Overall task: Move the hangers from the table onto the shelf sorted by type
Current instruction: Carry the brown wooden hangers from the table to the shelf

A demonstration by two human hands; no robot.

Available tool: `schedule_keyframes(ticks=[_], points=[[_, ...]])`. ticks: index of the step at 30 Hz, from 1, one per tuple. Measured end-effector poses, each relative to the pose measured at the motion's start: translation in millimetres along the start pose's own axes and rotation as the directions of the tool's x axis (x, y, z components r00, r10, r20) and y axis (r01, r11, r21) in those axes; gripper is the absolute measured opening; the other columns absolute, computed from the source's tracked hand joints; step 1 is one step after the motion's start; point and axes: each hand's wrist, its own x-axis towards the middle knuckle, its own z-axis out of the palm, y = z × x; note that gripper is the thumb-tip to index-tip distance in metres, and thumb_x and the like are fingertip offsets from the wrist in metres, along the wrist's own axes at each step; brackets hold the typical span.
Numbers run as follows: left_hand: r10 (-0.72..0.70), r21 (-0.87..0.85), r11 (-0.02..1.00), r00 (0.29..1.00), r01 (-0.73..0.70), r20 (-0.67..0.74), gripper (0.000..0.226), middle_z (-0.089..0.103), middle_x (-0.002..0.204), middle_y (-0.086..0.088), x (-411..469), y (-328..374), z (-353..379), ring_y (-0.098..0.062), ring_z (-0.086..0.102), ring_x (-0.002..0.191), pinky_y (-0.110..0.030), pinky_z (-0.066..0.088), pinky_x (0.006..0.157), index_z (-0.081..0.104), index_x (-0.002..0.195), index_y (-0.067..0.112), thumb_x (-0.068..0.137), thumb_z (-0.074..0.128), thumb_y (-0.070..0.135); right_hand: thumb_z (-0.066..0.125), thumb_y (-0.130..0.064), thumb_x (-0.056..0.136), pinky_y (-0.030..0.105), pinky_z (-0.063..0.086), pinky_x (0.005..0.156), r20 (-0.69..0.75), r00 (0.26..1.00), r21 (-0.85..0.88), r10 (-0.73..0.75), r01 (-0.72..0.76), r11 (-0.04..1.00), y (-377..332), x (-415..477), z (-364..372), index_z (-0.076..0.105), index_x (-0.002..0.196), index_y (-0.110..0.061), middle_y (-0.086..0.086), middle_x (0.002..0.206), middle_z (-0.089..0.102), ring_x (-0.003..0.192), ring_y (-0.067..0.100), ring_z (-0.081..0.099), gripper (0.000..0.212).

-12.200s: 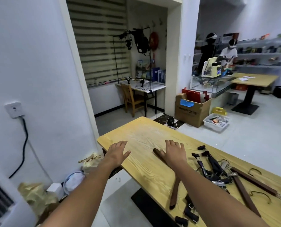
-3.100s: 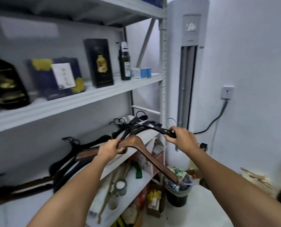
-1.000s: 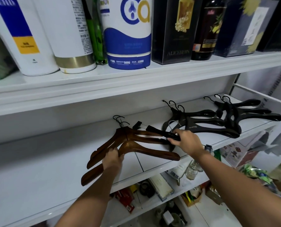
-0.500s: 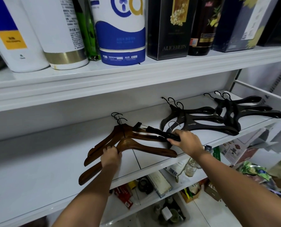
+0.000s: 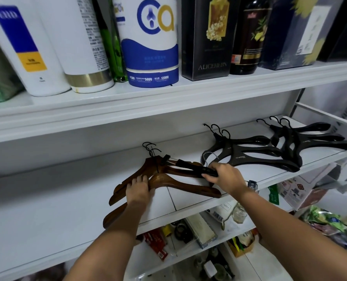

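On the white middle shelf (image 5: 47, 207) lies a stack of brown wooden hangers (image 5: 168, 169). My left hand (image 5: 139, 189) grips the neck of the front wooden hanger (image 5: 188, 186), which lies at the shelf's front edge against that stack. My right hand (image 5: 226, 176) holds a black clip hanger (image 5: 195, 168) with a metal hook, lying across the wooden stack. Two piles of black plastic hangers sit further right, one pile (image 5: 247, 154) near my right hand, the other pile (image 5: 310, 142) at the shelf's right end.
The upper shelf (image 5: 168, 96) carries white tubes, a blue-and-white canister (image 5: 150, 41), dark boxes and a bottle (image 5: 247, 35). The lower shelf (image 5: 199, 230) holds boxes, jars and small clutter. The left part of the middle shelf is bare white.
The front wooden hanger has slid further onto the shelf toward the wooden stack. My right hand has kept its hold on the black clip hanger, staying above the stack.
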Motion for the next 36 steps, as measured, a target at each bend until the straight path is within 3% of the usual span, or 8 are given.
schedule_keyframes(ticks=[5, 8, 13, 17, 23, 30, 36], points=[[0.050, 0.087, 0.995, 0.997, -0.046, -0.051, 0.060, 0.029, 0.152, -0.003, -14.3, -32.1, -23.9, -0.022, 0.024, 0.142, -0.039, 0.006, 0.120, 0.026, 0.145, 0.018, 0.096, 0.036, 0.050, 0.058, -0.053, 0.087, 0.026, 0.043, 0.061, -0.028, 0.997, 0.007, -0.066, 0.067, 0.998, -18.6, 5.0, -4.0, 0.063, 0.103, -0.023, -0.006, 0.079, 0.061, 0.077, 0.015, 0.062, 0.034], [0.021, 0.077, 0.997, 0.999, -0.018, -0.044, 0.065, 0.014, 0.159, 0.000, -28.6, -56.1, -43.4, -0.021, 0.011, 0.147, -0.039, 0.001, 0.120, 0.016, 0.150, 0.020, 0.096, 0.033, 0.053, 0.058, -0.054, 0.087, 0.026, 0.040, 0.060, -0.035, 0.994, 0.015, -0.106, 0.107, 0.994, -33.8, 7.5, -6.5, 0.064, 0.100, -0.023, -0.005, 0.079, 0.063, 0.077, 0.017, 0.063, 0.035], [-0.096, 0.068, 0.993, 0.994, 0.099, -0.046, 0.066, -0.002, 0.161, 0.001, -60.4, -91.2, -82.6, -0.019, -0.003, 0.149, -0.037, -0.005, 0.120, 0.002, 0.152, 0.023, 0.098, 0.023, 0.054, 0.057, -0.055, 0.088, 0.028, 0.044, 0.062, -0.046, 0.972, 0.035, -0.232, 0.233, 0.972, -72.4, 12.9, -12.5, 0.062, 0.112, -0.021, 0.000, 0.095, 0.070, 0.086, 0.020, 0.065, 0.042], [-0.217, -0.008, 0.976, 0.971, 0.218, -0.099, 0.068, -0.003, 0.161, 0.000, -91.3, -114.1, -110.3, -0.020, -0.003, 0.149, -0.037, -0.006, 0.121, 0.001, 0.152, 0.022, 0.097, 0.025, 0.055, 0.053, -0.058, 0.089, 0.030, 0.047, 0.066, -0.025, 0.949, 0.049, -0.315, 0.316, 0.947, -114.6, 17.1, -12.4, 0.059, 0.118, -0.020, 0.003, 0.104, 0.069, 0.095, 0.024, 0.064, 0.048], [-0.355, -0.043, 0.935, 0.920, 0.353, -0.167, 0.071, 0.001, 0.161, 0.000, -127.2, -140.3, -137.1, -0.021, 0.003, 0.148, -0.037, 0.000, 0.121, 0.001, 0.152, 0.021, 0.097, 0.030, 0.054, 0.052, -0.056, 0.091, 0.032, 0.045, 0.068, -0.015, 0.908, 0.024, -0.418, 0.418, 0.908, -165.3, 14.4, -4.2, 0.057, 0.122, -0.018, 0.004, 0.100, 0.068, 0.095, 0.025, 0.064, 0.050], [-0.396, -0.049, 0.918, 0.903, 0.393, -0.170, 0.071, -0.001, 0.161, 0.002, -150.9, -167.5, -151.8, -0.019, 0.002, 0.149, -0.036, 0.002, 0.121, 0.000, 0.152, 0.023, 0.097, 0.033, 0.053, 0.050, -0.060, 0.089, 0.030, 0.046, 0.067, 0.047, 0.863, -0.010, -0.503, 0.504, 0.864, -209.0, 0.4, 19.3, 0.057, 0.121, -0.021, 0.002, 0.099, 0.070, 0.095, 0.022, 0.064, 0.051], [-0.381, -0.055, 0.924, 0.908, 0.378, -0.175, 0.070, 0.003, 0.161, 0.003, -157.7, -199.4, -159.2, -0.017, 0.006, 0.148, -0.035, 0.003, 0.121, 0.002, 0.152, 0.024, 0.097, 0.035, 0.051, 0.053, -0.058, 0.089, 0.028, 0.038, 0.061, 0.091, 0.842, 0.006, -0.532, 0.534, 0.845, -244.1, -7.6, 41.3, 0.059, 0.107, -0.021, 0.000, 0.094, 0.069, 0.093, 0.022, 0.064, 0.041]])
